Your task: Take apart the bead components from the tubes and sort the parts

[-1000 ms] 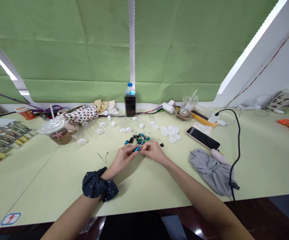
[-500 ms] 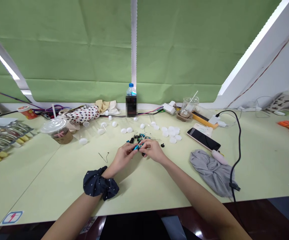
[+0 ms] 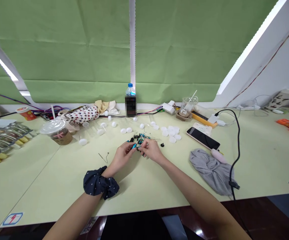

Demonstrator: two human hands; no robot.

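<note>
My left hand [image 3: 123, 154], a dark dotted scrunchie [image 3: 98, 182] round its wrist, pinches a small shiny blue metal part [image 3: 134, 146]. Close beside it, the fingers of my right hand [image 3: 151, 150] are closed in a pinch by a thin metal rod; their exact hold is partly hidden. Just behind both hands lies a pile of small blue and black parts [image 3: 141, 136] with thin rods. One small black part [image 3: 162, 145] sits apart, right of my right hand. Thin bent metal wires [image 3: 104, 157] rest on the table left of my left hand.
White round caps [image 3: 170, 131] and clear tubes are scattered behind the pile. A lidded drink cup [image 3: 58, 131] stands left, a water bottle [image 3: 131, 101] at the back. On the right are a phone [image 3: 203, 138], a grey cloth [image 3: 210, 170] and a black cable [image 3: 238, 140].
The fingers of my right hand have shifted slightly left and down beside the blue part. My left hand stays almost in place, and the view has moved a little.
</note>
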